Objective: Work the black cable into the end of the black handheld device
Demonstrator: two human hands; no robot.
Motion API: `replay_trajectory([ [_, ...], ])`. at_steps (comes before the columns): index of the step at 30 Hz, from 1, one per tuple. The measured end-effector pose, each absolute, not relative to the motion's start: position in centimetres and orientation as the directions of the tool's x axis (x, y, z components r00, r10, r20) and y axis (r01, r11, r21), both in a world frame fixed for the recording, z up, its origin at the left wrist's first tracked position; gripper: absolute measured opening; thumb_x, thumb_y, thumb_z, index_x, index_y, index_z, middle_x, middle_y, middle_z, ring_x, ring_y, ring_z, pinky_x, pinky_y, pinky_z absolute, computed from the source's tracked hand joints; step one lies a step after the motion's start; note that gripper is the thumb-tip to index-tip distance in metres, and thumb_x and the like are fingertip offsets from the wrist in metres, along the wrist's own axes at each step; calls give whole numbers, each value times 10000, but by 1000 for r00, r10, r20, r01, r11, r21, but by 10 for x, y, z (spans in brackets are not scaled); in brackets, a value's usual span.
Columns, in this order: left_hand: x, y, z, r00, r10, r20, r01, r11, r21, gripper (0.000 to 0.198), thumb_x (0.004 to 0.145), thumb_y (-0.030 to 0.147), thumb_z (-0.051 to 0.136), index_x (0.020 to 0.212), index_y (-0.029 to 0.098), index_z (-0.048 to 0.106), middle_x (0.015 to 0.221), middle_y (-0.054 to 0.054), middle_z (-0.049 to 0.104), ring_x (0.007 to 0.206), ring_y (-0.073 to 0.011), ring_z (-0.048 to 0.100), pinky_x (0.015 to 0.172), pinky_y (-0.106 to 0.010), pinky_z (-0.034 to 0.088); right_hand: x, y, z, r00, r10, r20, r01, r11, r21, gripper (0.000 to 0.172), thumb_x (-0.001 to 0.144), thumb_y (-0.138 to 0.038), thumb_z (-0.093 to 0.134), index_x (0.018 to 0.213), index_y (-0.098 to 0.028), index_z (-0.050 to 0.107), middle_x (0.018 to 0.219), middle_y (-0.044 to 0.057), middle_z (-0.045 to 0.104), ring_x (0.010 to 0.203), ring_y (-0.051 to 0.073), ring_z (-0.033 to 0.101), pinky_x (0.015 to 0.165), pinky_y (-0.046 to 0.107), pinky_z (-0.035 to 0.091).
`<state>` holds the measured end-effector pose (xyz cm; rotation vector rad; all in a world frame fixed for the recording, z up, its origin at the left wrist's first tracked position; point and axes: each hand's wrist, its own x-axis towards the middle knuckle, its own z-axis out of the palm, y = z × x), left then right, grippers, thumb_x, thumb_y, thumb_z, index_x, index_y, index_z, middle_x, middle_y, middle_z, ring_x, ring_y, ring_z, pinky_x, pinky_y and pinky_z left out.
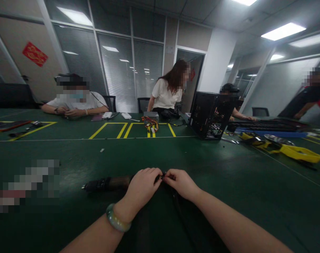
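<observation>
My left hand [144, 186] and my right hand [181, 182] meet at the near middle of the green table [228, 175]. Both are closed in a pinch on a small dark part [162, 176] between their fingertips. A long dark object [107, 183] lies on the table and runs left from under my left hand. Dark cables or straps [175, 207] trail toward me below my hands. A green bangle [117, 219] is on my left wrist.
A black open computer case [211, 116] stands at the back right, with yellow trays [299, 153] and tools beyond it. A bundle of coloured wires [150, 123] lies at the back centre. Other people sit or lean along the far edge. Yellow lines mark the table.
</observation>
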<state>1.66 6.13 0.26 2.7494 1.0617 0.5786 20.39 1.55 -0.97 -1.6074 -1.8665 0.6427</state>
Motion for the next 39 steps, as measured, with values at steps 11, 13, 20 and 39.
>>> replay_trajectory([
  [11, 14, 59, 4, 697, 638, 328, 583, -770, 259, 97, 863, 210, 524, 945, 226, 573, 965, -8, 608, 900, -181, 559, 795, -325, 407, 206, 15, -9, -103, 988, 118, 729, 156, -667, 159, 877, -335, 580, 846, -207, 669, 777, -14, 668, 683, 132, 578, 594, 217, 378],
  [13, 14, 59, 2, 675, 653, 343, 591, -757, 278, 126, 850, 221, 547, 975, 227, 566, 970, -7, 605, 906, -184, 557, 801, -331, 414, 205, 15, -10, -99, 988, 120, 728, 154, -668, 167, 877, -334, 578, 833, -202, 670, 766, -14, 664, 677, 132, 572, 592, 217, 376],
  [20, 14, 58, 2, 669, 635, 386, 566, -772, 288, 56, 839, 216, 565, 895, 215, 568, 988, -12, 607, 964, -194, 550, 876, -364, 425, 205, 15, -6, -105, 987, 120, 732, 159, -663, 145, 864, -319, 594, 812, -205, 668, 778, -15, 655, 691, 135, 573, 598, 220, 376],
  [39, 12, 58, 0, 655, 600, 460, 550, -796, 254, 112, 801, 175, 600, 891, 230, 561, 1065, 2, 606, 1107, -190, 518, 1094, -444, 275, 207, 19, -15, -122, 981, 153, 716, 193, -671, 166, 862, -326, 586, 775, -202, 653, 743, -20, 634, 671, 133, 557, 614, 220, 379],
])
